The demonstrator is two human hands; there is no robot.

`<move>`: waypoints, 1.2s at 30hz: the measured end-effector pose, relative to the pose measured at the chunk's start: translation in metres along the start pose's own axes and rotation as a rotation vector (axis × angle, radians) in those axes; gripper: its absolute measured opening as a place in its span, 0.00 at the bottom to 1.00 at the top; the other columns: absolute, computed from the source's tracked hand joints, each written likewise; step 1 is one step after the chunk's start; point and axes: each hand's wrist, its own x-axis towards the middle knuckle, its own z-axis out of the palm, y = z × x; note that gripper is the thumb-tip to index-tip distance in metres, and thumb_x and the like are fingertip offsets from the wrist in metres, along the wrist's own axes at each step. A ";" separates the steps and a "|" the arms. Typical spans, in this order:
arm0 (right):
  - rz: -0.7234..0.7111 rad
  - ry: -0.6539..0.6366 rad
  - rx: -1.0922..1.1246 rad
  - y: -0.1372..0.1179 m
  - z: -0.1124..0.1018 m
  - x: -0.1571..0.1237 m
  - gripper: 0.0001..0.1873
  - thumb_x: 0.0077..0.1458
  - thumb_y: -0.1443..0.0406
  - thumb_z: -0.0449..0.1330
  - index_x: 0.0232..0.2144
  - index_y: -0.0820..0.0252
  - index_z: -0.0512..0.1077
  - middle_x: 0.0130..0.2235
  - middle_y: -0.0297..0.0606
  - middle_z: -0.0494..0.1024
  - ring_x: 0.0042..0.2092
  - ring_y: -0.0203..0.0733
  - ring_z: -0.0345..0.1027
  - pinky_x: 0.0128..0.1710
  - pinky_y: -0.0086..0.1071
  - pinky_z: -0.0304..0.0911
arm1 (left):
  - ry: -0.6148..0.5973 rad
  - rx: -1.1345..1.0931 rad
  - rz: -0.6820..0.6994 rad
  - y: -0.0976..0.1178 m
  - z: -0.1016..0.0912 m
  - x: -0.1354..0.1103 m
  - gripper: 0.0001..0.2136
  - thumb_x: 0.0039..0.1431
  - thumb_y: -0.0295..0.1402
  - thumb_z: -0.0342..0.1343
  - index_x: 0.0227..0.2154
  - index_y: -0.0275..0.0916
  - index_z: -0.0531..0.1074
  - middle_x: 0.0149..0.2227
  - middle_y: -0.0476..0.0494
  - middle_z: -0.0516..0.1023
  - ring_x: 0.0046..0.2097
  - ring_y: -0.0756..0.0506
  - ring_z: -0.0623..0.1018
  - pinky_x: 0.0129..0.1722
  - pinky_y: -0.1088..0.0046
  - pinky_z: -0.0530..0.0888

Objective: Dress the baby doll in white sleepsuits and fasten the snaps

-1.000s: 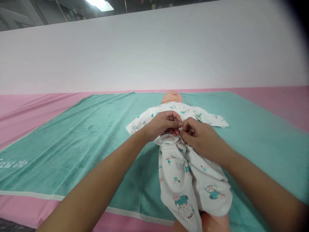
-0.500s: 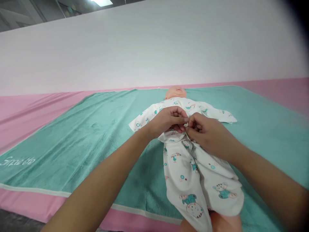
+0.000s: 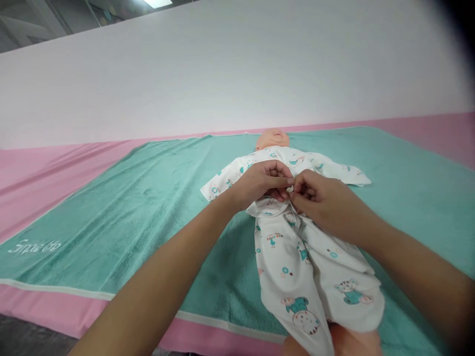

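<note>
A baby doll (image 3: 272, 139) lies on its back, head away from me, in white baby clothes (image 3: 285, 269) printed with teal animals. Both sleeves stretch out to the sides, and the bare lower legs show at the bottom edge. Over the doll's waist, my left hand (image 3: 265, 184) is closed, thumb and fingers pinching the white cloth of the clothes. My right hand (image 3: 321, 200) pinches the cloth right beside it, the fingertips of both hands nearly touching. A small white bit, perhaps a tie or an edge, shows between them; its exact form is hidden.
Under the doll spreads a teal blanket (image 3: 148, 217) with a white border and white lettering at the left. It lies over a pink cover (image 3: 40, 173). A white wall (image 3: 222, 69) rises behind, with glass above it at upper left. Dark floor shows at lower left.
The view has shifted slightly, so the doll and hands appear a little further right. Both hands keep the same pinch at the waist.
</note>
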 end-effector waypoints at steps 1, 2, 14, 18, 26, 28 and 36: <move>0.002 -0.001 -0.002 0.000 0.000 0.000 0.06 0.51 0.63 0.52 0.24 0.56 0.62 0.21 0.30 0.68 0.23 0.34 0.57 0.23 0.30 0.49 | 0.000 0.002 0.002 0.000 0.000 0.000 0.08 0.50 0.31 0.60 0.28 0.35 0.67 0.22 0.51 0.71 0.25 0.54 0.73 0.27 0.77 0.71; 0.002 -0.001 -0.005 0.001 0.000 0.000 0.06 0.51 0.63 0.52 0.24 0.56 0.62 0.22 0.30 0.68 0.23 0.34 0.57 0.23 0.30 0.49 | -0.001 0.004 0.002 0.000 0.000 0.000 0.08 0.50 0.32 0.60 0.29 0.35 0.67 0.22 0.51 0.71 0.25 0.54 0.73 0.27 0.77 0.71; 0.000 -0.006 0.022 0.001 0.001 0.000 0.07 0.51 0.62 0.52 0.24 0.56 0.62 0.21 0.30 0.67 0.23 0.34 0.56 0.21 0.29 0.49 | -0.011 -0.009 -0.018 0.000 -0.001 0.000 0.09 0.49 0.32 0.61 0.29 0.35 0.67 0.22 0.51 0.71 0.25 0.53 0.73 0.28 0.77 0.71; -0.007 0.003 0.047 0.003 0.002 0.000 0.07 0.51 0.62 0.52 0.23 0.55 0.61 0.21 0.30 0.67 0.22 0.35 0.56 0.21 0.29 0.48 | -0.001 0.001 -0.039 0.003 -0.001 0.000 0.10 0.48 0.33 0.61 0.29 0.35 0.66 0.22 0.50 0.71 0.25 0.53 0.73 0.27 0.77 0.71; -0.006 -0.011 0.232 0.007 0.004 0.001 0.08 0.53 0.61 0.50 0.24 0.56 0.61 0.21 0.28 0.67 0.22 0.34 0.57 0.22 0.28 0.51 | 0.145 0.174 0.032 -0.002 0.009 0.000 0.06 0.53 0.34 0.55 0.30 0.38 0.64 0.20 0.53 0.68 0.22 0.52 0.70 0.24 0.75 0.69; 0.003 0.072 0.302 0.010 0.004 0.002 0.09 0.55 0.60 0.50 0.25 0.56 0.61 0.21 0.29 0.68 0.24 0.35 0.60 0.24 0.28 0.54 | 0.284 0.432 0.155 -0.007 0.013 0.000 0.03 0.55 0.32 0.51 0.30 0.39 0.65 0.22 0.52 0.68 0.24 0.51 0.70 0.26 0.74 0.69; 0.002 0.509 0.224 0.057 0.000 0.027 0.08 0.54 0.60 0.51 0.30 0.58 0.65 0.35 0.35 0.70 0.36 0.38 0.63 0.37 0.33 0.59 | 0.509 1.183 0.514 -0.025 -0.008 0.003 0.09 0.58 0.27 0.44 0.37 0.39 0.68 0.42 0.42 0.71 0.47 0.45 0.68 0.49 0.66 0.64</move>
